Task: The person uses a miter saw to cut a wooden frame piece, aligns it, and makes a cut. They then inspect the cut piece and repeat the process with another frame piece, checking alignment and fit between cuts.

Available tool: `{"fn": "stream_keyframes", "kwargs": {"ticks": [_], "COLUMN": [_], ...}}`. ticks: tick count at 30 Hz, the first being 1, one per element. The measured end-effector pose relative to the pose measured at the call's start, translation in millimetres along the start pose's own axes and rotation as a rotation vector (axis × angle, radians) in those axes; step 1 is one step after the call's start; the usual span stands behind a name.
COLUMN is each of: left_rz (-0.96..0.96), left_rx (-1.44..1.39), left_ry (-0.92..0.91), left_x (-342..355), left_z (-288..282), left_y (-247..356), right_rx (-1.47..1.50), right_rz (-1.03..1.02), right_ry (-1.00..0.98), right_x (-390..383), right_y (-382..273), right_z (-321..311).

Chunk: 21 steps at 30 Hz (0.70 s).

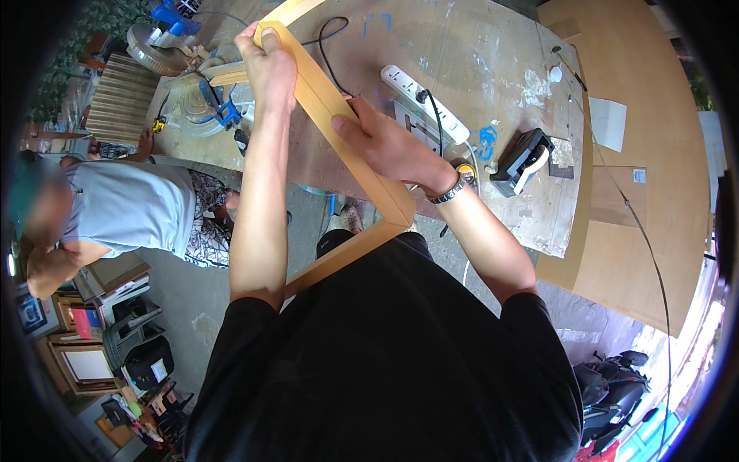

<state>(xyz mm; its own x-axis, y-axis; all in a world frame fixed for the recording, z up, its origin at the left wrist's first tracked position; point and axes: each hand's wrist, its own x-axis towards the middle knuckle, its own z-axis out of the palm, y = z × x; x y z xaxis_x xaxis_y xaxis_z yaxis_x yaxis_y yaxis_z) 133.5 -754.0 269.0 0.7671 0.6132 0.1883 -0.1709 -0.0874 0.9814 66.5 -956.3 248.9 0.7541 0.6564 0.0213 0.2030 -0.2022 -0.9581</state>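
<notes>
A wooden frame (pixel 319 98) of light, smooth bars is held up in front of my body, tilted, with one mitred corner pointing toward me and another at the far end. My left hand (pixel 269 73) is closed round that far corner, its thumb pressed on the top face. Partway along the same bar, my right hand (pixel 377 142) grips the edge, thumb on top and fingers hidden behind. A watch (pixel 450 190) circles my right wrist. One bar runs back under my left forearm; another leaves the top of the view.
On the worn workbench (pixel 477 46) lie a white power strip (pixel 408 85) with a cable, a black tape dispenser (pixel 522 163) and a yellow tape measure (pixel 466 172). A blue-handled tool (pixel 225 112) stands left. A person (pixel 138 204) is at the left; cardboard (pixel 647 254) lies right.
</notes>
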Motion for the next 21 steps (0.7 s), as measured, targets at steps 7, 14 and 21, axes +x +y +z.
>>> {"fn": "stream_keyframes", "kwargs": {"ticks": [7, 14, 21], "left_rz": [0.045, 0.095, 0.165], "left_rx": [0.07, 0.138, 0.104], "left_ry": [0.01, 0.023, -0.005], "left_x": [1, -7, -23], "left_z": [-4, -9, -9], "left_y": [-7, -22, -6], "right_rx": [0.025, 0.079, -0.004], "right_rz": [0.001, -0.015, 0.143], "right_ry": [0.007, 0.07, 0.012], "right_x": [-3, -8, -15], "right_y": [-3, 9, -8], "right_z": [4, 21, 24]}}
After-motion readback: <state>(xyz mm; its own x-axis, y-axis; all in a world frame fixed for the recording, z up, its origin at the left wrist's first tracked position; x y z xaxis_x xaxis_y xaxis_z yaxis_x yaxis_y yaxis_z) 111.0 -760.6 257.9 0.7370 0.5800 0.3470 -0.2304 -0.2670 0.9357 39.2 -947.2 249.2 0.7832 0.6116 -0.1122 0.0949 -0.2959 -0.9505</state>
